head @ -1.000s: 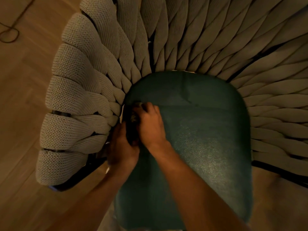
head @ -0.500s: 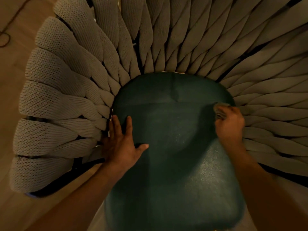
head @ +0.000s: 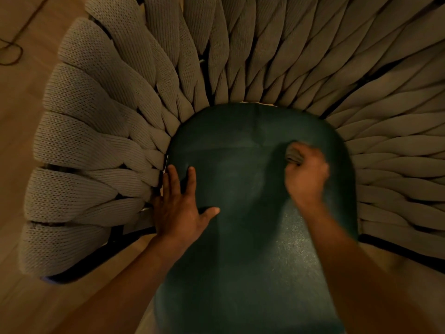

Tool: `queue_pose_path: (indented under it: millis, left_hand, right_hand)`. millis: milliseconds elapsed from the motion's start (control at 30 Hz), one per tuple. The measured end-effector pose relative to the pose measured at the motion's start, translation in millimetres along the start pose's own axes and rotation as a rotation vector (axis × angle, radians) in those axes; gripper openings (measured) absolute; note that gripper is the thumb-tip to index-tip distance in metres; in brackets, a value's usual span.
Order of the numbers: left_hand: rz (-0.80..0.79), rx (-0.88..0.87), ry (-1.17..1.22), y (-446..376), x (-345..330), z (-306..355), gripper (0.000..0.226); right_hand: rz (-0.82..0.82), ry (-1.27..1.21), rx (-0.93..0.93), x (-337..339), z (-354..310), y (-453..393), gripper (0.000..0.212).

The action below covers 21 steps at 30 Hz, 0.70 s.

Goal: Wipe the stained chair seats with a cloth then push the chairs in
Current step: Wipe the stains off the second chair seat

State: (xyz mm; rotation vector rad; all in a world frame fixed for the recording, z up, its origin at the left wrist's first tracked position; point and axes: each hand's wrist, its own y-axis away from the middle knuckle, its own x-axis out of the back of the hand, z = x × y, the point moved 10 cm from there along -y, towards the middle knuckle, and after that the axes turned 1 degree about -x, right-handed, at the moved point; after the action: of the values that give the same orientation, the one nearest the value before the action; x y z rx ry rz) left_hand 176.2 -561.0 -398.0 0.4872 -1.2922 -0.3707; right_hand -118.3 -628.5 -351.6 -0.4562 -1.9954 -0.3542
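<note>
Chair seat [head: 243,249]: dark green, smooth w/ faint sheen, rounded edges.

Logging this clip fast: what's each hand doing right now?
Left hand: open, fingers straight, flat on the green seat.
Right hand: closed, gripping the cloth against the seat.

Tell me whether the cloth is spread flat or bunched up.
Bunched up. The cloth shows as a small wad poking out of the right hand, whose fingers curl around it on the green seat.
</note>
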Motion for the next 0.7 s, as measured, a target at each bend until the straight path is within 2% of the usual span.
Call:
queue_pose_path:
  millis: [200, 300, 367, 433, 533, 700]
  left_hand:
    - [0.012, -0.002, 0.039, 2.0, 0.8, -2.4, 0.106]
    - [0.053, -0.022, 0.047, 4.1, 4.4, -2.3, 0.096]
    - [0.063, -0.003, 0.067, 5.9, 7.2, -3.3, 0.099]
    - [0.036, 0.007, 0.072, 5.9, 4.9, -3.6, 0.105]
    - [0.017, 0.008, 0.080, 3.0, 2.7, -3.5, 0.101]
    - [0.024, 0.057, 0.152, 0.1, 16.0, 3.6, 0.102]
  right_hand:
    - [-0.229, -0.217, 0.268, -70.5, -134.7, 52.7, 0.046]
    - [-0.385, -0.225, 0.415, -102.7, -195.5, 82.9, 0.042]
    - [-0.427, -0.226, 0.459, -115.5, -215.3, 92.4, 0.042]
    - [-0.437, -0.220, 0.490, -120.1, -218.9, 92.8, 0.045]
    - [-0.402, -0.151, 0.530, -109.3, -206.8, 81.0, 0.042]
    - [-0.258, -0.077, 0.402, -78.6, -141.2, 38.8, 0.048]
